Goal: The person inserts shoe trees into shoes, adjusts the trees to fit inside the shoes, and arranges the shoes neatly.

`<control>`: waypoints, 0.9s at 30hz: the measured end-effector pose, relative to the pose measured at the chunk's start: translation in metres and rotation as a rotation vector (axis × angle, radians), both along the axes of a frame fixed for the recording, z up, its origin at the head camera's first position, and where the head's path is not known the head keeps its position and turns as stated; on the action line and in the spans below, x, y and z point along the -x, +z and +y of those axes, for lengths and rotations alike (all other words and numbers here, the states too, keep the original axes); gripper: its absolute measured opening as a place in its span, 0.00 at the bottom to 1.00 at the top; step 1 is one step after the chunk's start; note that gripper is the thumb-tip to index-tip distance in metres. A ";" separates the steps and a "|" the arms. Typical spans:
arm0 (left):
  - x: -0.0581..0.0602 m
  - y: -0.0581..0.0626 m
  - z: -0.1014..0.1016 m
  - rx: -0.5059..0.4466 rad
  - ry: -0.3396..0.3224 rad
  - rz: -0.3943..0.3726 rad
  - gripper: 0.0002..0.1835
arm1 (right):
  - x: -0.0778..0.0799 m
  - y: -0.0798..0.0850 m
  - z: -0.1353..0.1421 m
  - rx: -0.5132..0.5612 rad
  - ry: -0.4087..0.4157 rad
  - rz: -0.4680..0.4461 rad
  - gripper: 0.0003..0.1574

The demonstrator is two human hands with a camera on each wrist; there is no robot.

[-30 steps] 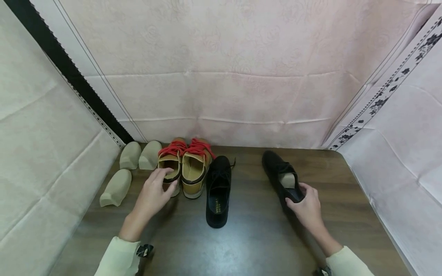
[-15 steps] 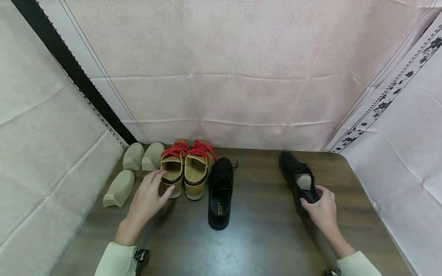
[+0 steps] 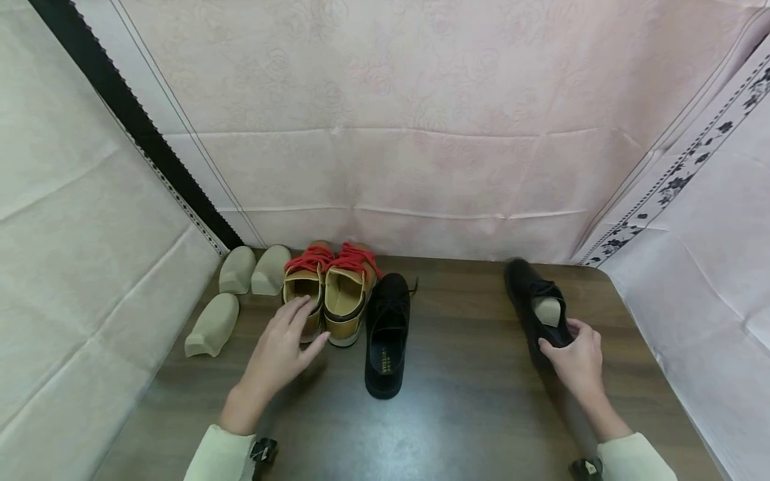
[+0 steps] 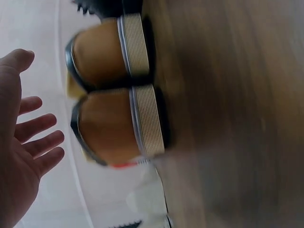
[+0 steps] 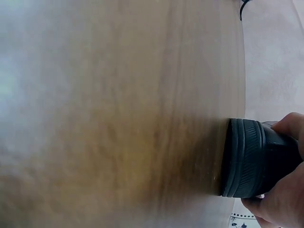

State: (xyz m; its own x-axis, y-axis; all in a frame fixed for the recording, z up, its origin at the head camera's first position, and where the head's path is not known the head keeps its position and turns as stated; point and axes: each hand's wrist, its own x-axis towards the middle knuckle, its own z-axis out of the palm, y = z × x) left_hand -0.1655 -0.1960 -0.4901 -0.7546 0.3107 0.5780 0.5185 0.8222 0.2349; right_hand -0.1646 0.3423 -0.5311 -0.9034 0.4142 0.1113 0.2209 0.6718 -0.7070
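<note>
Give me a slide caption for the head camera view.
Right hand grips a black shoe with a pale insert inside; left hand hovers near tan shoes with red laces.

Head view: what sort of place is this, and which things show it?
Probably a makeshift, screened-off workspace: creased sheets line the back and sides of a wood-grain tabletop, and tan shoes stand on it.

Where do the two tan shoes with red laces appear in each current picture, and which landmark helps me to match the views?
Head: the tan shoes stand left of centre, heels toward the camera.
Left wrist: turned sideways, left of centre, heels showing, to the right of the left hand.
Right wrist: not in it; the right hand holds a black shoe at the right edge.
Shared landmark: the wood-grain surface, visible in all three.
</note>
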 end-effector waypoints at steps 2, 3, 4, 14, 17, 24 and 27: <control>-0.001 0.001 0.012 0.012 -0.025 -0.002 0.35 | 0.002 0.000 0.002 -0.005 -0.006 0.009 0.48; -0.001 0.002 0.018 0.019 -0.037 -0.007 0.35 | 0.004 0.000 0.004 -0.005 -0.007 0.008 0.48; -0.001 0.002 0.025 0.026 -0.048 -0.007 0.35 | 0.004 0.001 0.005 -0.006 -0.009 0.005 0.48; -0.004 0.015 0.089 0.067 -0.125 -0.089 0.33 | 0.011 0.004 0.014 -0.001 -0.033 -0.031 0.49; -0.004 0.018 0.107 0.098 -0.161 -0.078 0.34 | 0.012 0.005 0.017 0.002 -0.039 -0.037 0.49; -0.005 0.013 0.142 0.185 -0.242 -0.070 0.35 | 0.017 0.005 0.022 -0.004 -0.033 -0.062 0.50; -0.007 0.011 0.153 0.197 -0.274 -0.086 0.36 | 0.018 0.005 0.023 -0.005 -0.028 -0.069 0.50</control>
State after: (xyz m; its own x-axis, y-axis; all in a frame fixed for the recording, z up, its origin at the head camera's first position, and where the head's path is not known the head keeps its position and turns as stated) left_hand -0.1581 -0.0426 -0.4795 -0.6709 0.6080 0.4245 0.7115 0.6890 0.1378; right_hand -0.1823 0.3653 -0.5263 -0.8972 0.4386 0.0513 0.2875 0.6683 -0.6861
